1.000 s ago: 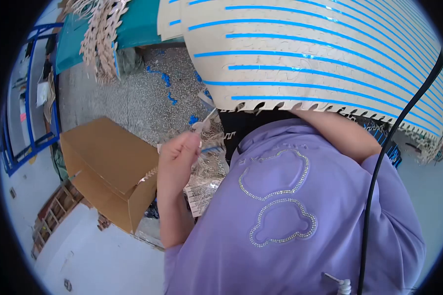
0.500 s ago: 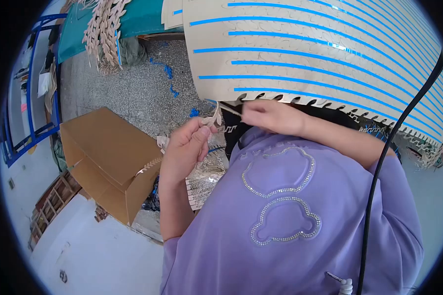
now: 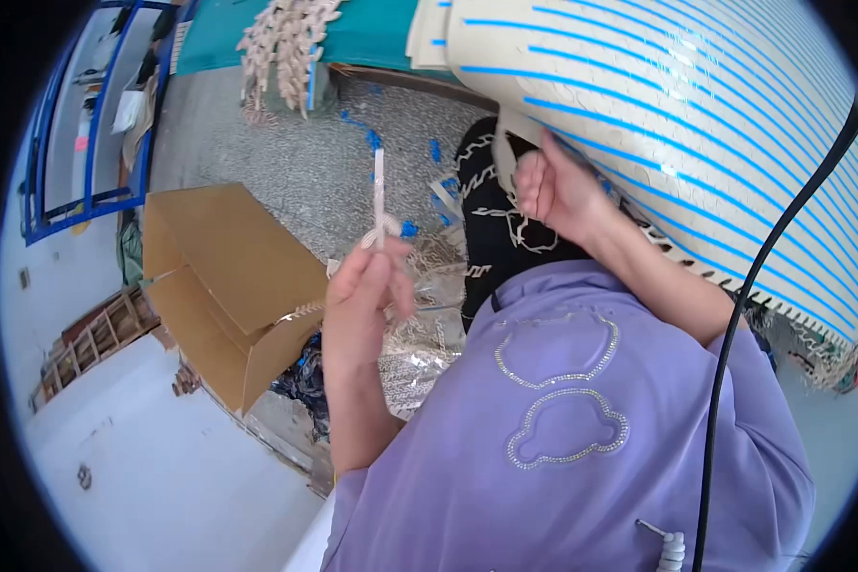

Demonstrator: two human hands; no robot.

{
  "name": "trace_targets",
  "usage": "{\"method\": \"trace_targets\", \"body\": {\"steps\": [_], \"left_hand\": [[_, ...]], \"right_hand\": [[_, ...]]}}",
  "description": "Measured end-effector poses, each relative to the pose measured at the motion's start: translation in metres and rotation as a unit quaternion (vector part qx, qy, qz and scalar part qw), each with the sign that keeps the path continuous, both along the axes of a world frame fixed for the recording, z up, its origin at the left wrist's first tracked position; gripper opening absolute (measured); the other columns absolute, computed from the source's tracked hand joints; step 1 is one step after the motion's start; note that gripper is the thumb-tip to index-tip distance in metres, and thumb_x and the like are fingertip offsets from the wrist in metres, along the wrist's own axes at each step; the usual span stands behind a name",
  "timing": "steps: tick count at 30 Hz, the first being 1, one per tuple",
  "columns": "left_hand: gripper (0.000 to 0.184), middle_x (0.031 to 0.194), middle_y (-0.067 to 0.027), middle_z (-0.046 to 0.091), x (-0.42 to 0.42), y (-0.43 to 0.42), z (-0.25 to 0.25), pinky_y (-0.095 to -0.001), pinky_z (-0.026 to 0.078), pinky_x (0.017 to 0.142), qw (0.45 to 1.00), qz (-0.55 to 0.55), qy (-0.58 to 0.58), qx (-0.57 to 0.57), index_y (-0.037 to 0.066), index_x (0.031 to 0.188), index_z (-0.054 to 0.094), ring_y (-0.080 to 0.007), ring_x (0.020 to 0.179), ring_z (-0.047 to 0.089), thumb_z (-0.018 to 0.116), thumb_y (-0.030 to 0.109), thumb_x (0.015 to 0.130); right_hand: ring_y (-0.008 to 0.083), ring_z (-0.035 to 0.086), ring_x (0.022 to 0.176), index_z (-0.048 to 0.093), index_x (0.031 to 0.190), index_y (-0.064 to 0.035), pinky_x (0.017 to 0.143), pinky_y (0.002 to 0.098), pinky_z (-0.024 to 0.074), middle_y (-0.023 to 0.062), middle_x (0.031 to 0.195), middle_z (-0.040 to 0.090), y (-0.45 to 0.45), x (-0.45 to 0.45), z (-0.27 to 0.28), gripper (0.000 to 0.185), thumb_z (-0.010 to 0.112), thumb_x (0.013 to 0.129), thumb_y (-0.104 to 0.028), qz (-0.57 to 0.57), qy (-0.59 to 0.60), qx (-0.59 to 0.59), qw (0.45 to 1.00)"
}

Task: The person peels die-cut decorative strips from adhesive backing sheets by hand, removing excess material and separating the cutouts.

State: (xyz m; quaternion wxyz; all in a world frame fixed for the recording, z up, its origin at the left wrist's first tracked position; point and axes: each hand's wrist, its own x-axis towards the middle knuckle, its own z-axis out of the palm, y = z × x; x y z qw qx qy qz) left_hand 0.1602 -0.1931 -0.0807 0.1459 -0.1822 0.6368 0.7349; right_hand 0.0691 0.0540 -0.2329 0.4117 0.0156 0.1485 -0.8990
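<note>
My left hand (image 3: 357, 296) is closed round a pale leaf-shaped braided strip (image 3: 379, 229), pinched between thumb and fingers, with its straight flat end standing upright above them. Over my lap, my right hand (image 3: 558, 195) has its fingers curled in and its thumb up against the lower left edge of a large cream sheet (image 3: 639, 105) with blue stripes. A pale flap (image 3: 507, 143) hangs beside those fingers; whether they grip it is unclear. Bits of pale leaf strip (image 3: 520, 229) lie on my dark trouser leg.
An open cardboard box (image 3: 238, 257) stands at left, a leaf strip over its rim. Clear plastic with pale pieces (image 3: 419, 362) lies by my left forearm. Leaf braids (image 3: 281, 52) hang from a green surface (image 3: 372, 33). Blue scraps (image 3: 372, 138) litter the floor. A black cable (image 3: 748, 286) crosses at right.
My right hand has moved away from the left, up to the sheet's edge, and the sheet's near left corner is raised. The strip's end in my left hand now points upward. The view has shifted.
</note>
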Motion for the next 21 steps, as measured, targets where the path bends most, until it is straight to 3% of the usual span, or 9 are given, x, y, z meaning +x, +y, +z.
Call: {"method": "trace_targets", "body": {"steps": [3,5,6,9,10,13,16,20,21], "left_hand": [[0.028,0.069,-0.0104,0.058,-0.024,0.017,0.003,-0.0272,0.046,0.055,0.997,-0.047,0.054,0.041,-0.001,0.116,0.048,-0.016,0.058,0.056,0.043,0.018,0.095],[0.03,0.075,-0.0131,0.06,-0.032,0.036,0.014,-0.0284,0.048,0.059,0.993,-0.042,0.072,0.078,-0.001,0.118,0.046,-0.0182,0.063,0.059,0.043,0.017,0.095],[0.032,0.081,-0.0158,0.061,-0.038,0.044,0.018,-0.0296,0.05,0.063,0.99,-0.036,0.081,0.113,-0.001,0.121,0.043,-0.0204,0.069,0.061,0.042,0.017,0.095],[0.034,0.091,-0.02,0.063,-0.061,0.064,0.033,-0.0322,0.052,0.07,0.975,-0.073,0.123,0.171,-0.001,0.125,0.04,-0.024,0.077,0.064,0.041,0.017,0.096],[0.035,0.094,-0.0216,0.062,-0.071,0.07,0.04,-0.0337,0.052,0.073,0.965,-0.099,0.15,0.19,-0.001,0.126,0.038,-0.0254,0.079,0.064,0.041,0.017,0.096],[0.037,0.099,-0.0234,0.062,-0.096,0.077,0.062,-0.0359,0.051,0.078,0.953,-0.134,0.208,0.173,-0.001,0.127,0.036,-0.0273,0.084,0.064,0.041,0.018,0.096],[0.041,0.101,-0.024,0.061,-0.111,0.086,0.078,-0.0372,0.049,0.081,0.956,-0.136,0.236,0.107,-0.001,0.128,0.035,-0.0281,0.089,0.063,0.042,0.021,0.096],[0.049,0.106,-0.0165,0.062,-0.114,0.106,0.072,-0.0368,0.044,0.088,0.945,-0.065,0.235,0.218,-0.002,0.131,0.036,-0.022,0.096,0.06,0.049,0.027,0.093],[0.046,0.105,-0.017,0.062,-0.11,0.107,0.065,-0.035,0.045,0.087,0.952,-0.143,0.193,0.189,-0.002,0.126,0.041,-0.0239,0.097,0.06,0.05,0.028,0.093]], "right_hand": [[0.0196,0.061,0.085,0.056,0.108,-0.0004,0.078,0.0272,0.0477,0.0091,0.095,0.063,-0.014,0.036,0.062,0.039,0.044,0.094,-0.035,0.16,-0.031,0.215,0.963],[0.0213,0.059,0.097,0.051,0.118,0.0013,0.089,0.0311,0.0441,0.0112,0.107,0.06,-0.009,0.059,0.089,0.041,0.052,0.092,-0.03,0.165,0.373,0.318,0.856],[0.0213,0.059,0.097,0.051,0.118,0.0013,0.089,0.0311,0.0441,0.0112,0.107,0.06,-0.009,0.054,0.093,0.041,0.052,0.092,-0.03,0.157,0.38,0.325,0.852],[0.0178,0.057,0.099,0.051,0.122,-0.0034,0.084,0.0313,0.0454,0.01,0.107,0.06,-0.017,0.036,0.102,0.037,0.053,0.092,-0.025,-0.157,0.645,0.393,0.637],[0.0178,0.057,0.099,0.051,0.122,-0.0034,0.084,0.0313,0.0454,0.01,0.107,0.06,-0.019,0.032,0.103,0.037,0.053,0.092,-0.025,-0.17,0.653,0.398,0.622],[0.0159,0.057,0.099,0.052,0.121,-0.0059,0.081,0.0295,0.0459,0.0074,0.105,0.061,-0.029,0.03,0.105,0.033,0.051,0.093,-0.024,0.11,0.501,0.249,0.822],[0.0144,0.059,0.096,0.053,0.12,-0.0062,0.078,0.0273,0.0466,0.0066,0.105,0.062,-0.012,0.017,0.145,0.032,0.049,0.094,-0.023,0.072,0.468,0.266,0.84],[0.0123,0.061,0.09,0.054,0.116,-0.0017,0.079,0.0239,0.0468,0.0059,0.104,0.063,0.029,-0.002,0.214,0.029,0.042,0.096,-0.019,0.004,0.375,0.295,0.879],[0.0136,0.063,0.087,0.053,0.118,-0.0023,0.076,0.0237,0.0478,0.0077,0.105,0.063,0.045,-0.008,0.234,0.031,0.041,0.097,-0.021,-0.046,0.366,0.289,0.883]]}}
